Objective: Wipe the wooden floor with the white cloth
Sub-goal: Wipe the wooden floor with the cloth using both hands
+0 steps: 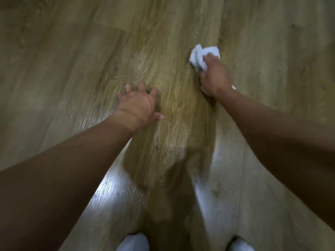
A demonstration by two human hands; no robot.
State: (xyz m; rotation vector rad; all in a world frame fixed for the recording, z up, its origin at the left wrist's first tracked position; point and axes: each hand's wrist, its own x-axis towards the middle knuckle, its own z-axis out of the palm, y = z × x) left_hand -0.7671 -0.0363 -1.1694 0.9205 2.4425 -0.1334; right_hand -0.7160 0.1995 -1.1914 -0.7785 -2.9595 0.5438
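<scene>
Near edge: two white rounded shapes [133, 242], likely feet, blurred, apart on the tan grained wooden plank floor [68, 66]. Glossy glare patches left and right just beyond them. Mid-scene, left hand [138, 105] planted palm-down on floor, fingers splayed apart, thumb out right. Farther right, right hand [214, 76] fisted on crumpled white cloth [200, 56], cloth bunched at the fingers' far side, pressed to floor on a plank seam. Bare planks on all sides, far and left wide open.
</scene>
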